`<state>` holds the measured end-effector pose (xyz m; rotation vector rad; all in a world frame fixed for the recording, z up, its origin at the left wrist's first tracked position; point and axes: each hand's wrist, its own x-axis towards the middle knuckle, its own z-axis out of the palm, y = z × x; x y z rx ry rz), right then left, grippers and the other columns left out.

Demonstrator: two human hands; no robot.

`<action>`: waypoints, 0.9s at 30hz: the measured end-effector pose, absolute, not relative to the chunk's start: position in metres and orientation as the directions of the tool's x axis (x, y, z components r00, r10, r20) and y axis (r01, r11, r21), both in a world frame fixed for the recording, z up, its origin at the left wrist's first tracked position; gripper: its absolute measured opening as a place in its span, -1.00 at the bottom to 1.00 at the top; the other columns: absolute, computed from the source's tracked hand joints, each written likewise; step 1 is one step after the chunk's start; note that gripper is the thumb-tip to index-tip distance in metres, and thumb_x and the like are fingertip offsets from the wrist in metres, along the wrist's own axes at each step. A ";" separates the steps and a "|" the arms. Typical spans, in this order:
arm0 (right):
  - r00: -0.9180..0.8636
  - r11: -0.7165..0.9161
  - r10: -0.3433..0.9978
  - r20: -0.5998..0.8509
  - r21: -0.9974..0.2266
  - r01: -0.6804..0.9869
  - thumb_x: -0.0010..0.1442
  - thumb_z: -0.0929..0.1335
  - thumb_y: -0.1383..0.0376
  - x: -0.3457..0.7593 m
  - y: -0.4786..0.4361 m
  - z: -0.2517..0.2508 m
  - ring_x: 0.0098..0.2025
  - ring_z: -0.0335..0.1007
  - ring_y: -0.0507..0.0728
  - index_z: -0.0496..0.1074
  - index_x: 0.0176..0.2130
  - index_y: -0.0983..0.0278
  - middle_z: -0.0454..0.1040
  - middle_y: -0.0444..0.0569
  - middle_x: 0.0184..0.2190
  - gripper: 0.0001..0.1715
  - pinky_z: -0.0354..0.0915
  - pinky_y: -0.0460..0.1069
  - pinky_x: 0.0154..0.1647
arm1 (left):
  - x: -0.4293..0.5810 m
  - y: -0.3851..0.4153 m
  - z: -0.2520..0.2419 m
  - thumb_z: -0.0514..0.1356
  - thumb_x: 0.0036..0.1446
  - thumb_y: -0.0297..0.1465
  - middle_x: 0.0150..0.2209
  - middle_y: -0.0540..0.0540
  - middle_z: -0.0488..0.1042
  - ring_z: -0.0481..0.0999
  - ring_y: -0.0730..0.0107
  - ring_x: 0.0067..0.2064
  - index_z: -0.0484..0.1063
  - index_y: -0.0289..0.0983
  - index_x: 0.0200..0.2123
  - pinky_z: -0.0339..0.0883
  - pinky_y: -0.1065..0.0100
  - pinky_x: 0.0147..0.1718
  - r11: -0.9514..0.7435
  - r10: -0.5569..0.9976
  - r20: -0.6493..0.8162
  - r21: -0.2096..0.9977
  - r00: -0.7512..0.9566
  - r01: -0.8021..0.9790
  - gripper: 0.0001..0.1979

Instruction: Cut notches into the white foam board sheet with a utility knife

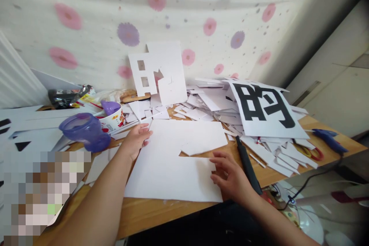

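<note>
A large white sheet with a notch cut out of its right side lies flat on the wooden table. My left hand rests on the sheet's upper left edge, fingers stretched out flat. My right hand lies at the sheet's right edge, just below the notch, fingers loosely curled and touching the paper; nothing shows inside them. A black knife-like tool lies on the table right beside my right hand, not held.
Heaps of white offcuts cover the back and right of the table, under a sheet printed with big black characters. A cut-out white board leans on the flowered wall. A purple jug, a blue glue gun and red scissors lie about.
</note>
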<state>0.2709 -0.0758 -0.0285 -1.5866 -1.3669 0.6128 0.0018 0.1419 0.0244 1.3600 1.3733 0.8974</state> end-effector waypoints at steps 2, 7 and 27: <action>0.344 0.015 0.927 0.149 -0.932 0.361 0.03 0.41 0.23 0.267 -0.068 -0.030 0.08 0.45 0.26 0.50 -0.06 0.22 0.39 0.16 0.09 -0.58 0.47 0.14 0.00 | 0.003 0.142 0.023 0.29 -0.22 -0.19 -0.13 -0.15 0.48 0.49 0.41 -0.31 0.41 -0.26 -0.05 0.36 0.40 -0.38 0.104 0.987 -0.132 0.959 0.089 0.265 -0.41; 0.366 -0.058 0.917 0.159 -0.855 0.515 0.05 0.38 0.22 0.267 -0.057 -0.018 -0.10 0.52 0.27 0.52 -0.14 0.24 0.55 0.09 -0.13 -0.67 0.46 0.19 -0.06 | 0.000 0.147 0.018 0.23 -0.10 -0.19 -0.24 -0.12 0.52 0.52 0.25 -0.25 0.46 -0.24 -0.22 0.38 0.31 -0.34 0.046 0.998 -0.059 0.928 0.022 0.371 -0.64; 0.352 0.146 0.846 0.401 -0.808 0.571 0.13 0.38 0.21 0.258 -0.036 -0.014 -0.17 0.46 0.21 0.49 -0.16 0.24 0.52 0.08 -0.17 -0.74 0.41 0.17 -0.07 | -0.010 0.147 0.034 0.35 -0.26 -0.26 -0.32 -0.13 0.58 0.58 0.22 -0.39 0.44 -0.34 -0.03 0.44 0.27 -0.41 0.089 0.990 -0.102 0.987 0.092 0.133 -0.37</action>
